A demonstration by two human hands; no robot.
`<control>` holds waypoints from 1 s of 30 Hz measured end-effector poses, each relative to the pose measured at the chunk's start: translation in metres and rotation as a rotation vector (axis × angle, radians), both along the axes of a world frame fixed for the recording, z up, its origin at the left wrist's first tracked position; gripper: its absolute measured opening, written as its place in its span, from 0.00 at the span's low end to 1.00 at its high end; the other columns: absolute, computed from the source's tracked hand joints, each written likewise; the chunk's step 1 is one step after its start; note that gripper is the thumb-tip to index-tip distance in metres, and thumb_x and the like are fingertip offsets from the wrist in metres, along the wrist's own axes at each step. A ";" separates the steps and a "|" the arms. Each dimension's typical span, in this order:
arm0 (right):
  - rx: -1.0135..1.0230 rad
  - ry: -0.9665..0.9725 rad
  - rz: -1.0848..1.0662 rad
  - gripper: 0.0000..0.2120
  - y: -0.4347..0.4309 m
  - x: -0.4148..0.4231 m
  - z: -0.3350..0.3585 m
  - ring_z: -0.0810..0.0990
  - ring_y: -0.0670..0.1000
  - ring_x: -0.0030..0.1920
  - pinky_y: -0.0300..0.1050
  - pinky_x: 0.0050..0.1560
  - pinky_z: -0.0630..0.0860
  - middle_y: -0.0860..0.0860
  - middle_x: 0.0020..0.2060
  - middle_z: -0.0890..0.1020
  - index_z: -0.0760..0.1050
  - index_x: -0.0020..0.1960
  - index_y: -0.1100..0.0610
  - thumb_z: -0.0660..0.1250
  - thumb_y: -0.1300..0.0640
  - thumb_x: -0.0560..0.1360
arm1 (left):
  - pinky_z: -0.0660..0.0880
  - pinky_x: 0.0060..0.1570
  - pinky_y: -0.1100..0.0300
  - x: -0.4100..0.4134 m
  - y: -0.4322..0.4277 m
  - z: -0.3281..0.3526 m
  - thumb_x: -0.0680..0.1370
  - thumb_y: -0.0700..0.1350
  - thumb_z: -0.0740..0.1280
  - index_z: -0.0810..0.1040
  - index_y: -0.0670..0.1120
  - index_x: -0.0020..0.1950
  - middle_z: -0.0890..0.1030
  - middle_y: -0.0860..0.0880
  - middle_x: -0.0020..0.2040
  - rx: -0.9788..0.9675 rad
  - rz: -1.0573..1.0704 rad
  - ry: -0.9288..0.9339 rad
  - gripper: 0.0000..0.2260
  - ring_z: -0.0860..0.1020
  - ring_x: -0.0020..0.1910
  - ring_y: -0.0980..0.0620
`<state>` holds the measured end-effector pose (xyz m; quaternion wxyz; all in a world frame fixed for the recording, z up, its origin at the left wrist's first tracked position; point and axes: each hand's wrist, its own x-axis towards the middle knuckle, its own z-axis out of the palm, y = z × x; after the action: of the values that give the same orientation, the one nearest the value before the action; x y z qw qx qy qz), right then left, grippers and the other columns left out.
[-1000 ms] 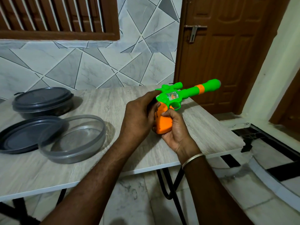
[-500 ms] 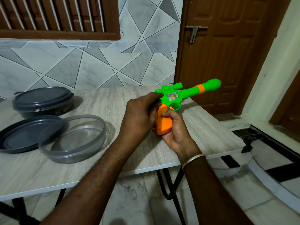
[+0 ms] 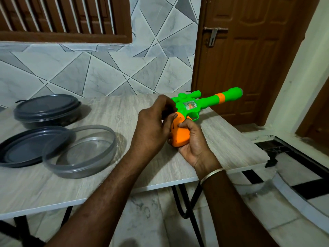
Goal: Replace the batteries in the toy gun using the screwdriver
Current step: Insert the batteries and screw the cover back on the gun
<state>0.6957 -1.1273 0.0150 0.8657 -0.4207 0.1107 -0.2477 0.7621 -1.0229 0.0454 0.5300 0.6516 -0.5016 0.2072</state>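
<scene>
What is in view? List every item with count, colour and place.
toy gun: 1, green with orange grip and band, held over the table's right part
lidded container: 1, dark grey, table's far left
loose lid: 1, dark grey, table's near left
open container: 1, clear grey, overlapping the loose lid's right edge
table: 1, pale wood grain, under the containers
door: 1, brown, right background
latch: 1, metal, on the door
window grille: 1, brown, top left
bangle: 1, silver, right wrist
left hand: 1, fingers curled at the grip's back; what they pinch is hidden
right hand: 1, gripping the orange grip from below
</scene>
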 end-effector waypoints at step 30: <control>-0.023 -0.002 -0.002 0.11 0.000 0.001 -0.001 0.77 0.51 0.33 0.44 0.36 0.71 0.55 0.38 0.80 0.76 0.49 0.56 0.55 0.61 0.78 | 0.80 0.50 0.63 -0.005 0.003 0.003 0.77 0.40 0.72 0.80 0.43 0.55 0.84 0.53 0.46 -0.040 -0.001 -0.002 0.07 0.83 0.46 0.60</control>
<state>0.6968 -1.1273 0.0138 0.8607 -0.4302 0.1075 -0.2500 0.7570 -1.0203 0.0484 0.5424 0.6405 -0.4982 0.2176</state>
